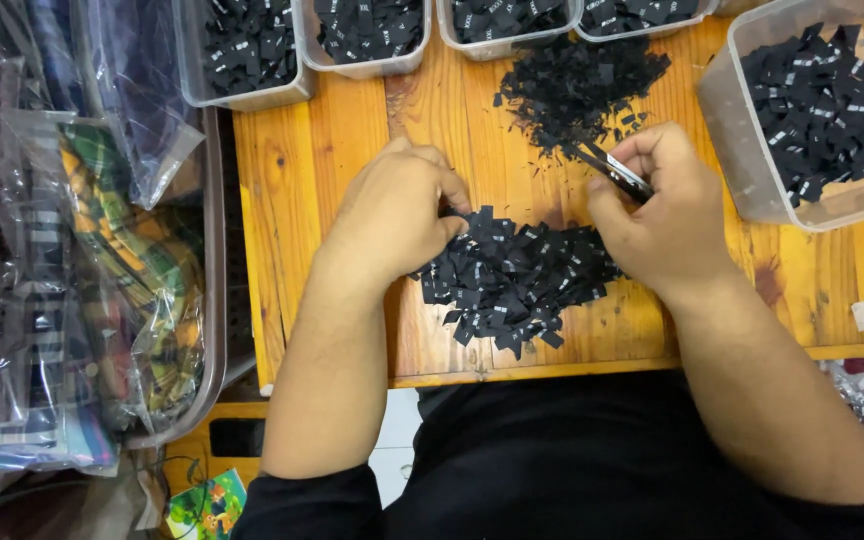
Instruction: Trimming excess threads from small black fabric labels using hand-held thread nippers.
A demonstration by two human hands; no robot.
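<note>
**Hands at a heap of black garment labels**

On a wooden table (pixel 332 170), a pile of small black fabric labels (pixel 512 275) with white markings lies close to the near edge, between the 2 hands. The left hand (pixel 397 215) rests palm down at the pile's left end, its fingers curled so the tips pinch at the topmost labels. The right hand (pixel 667 215) sits at the pile's right end, closed around a pair of small scissors (pixel 617 172) whose dark blades point up and left. Just beyond the scissors lies a second heap of finer black trimmings (pixel 577 85). Along the far edge stand 4 clear plastic tubs (pixel 252 55) filled with the same labels, and a larger clear tub (pixel 812 115) sits at the right. Bagged checked fabrics (pixel 132 260) are stacked left of the table.
</note>
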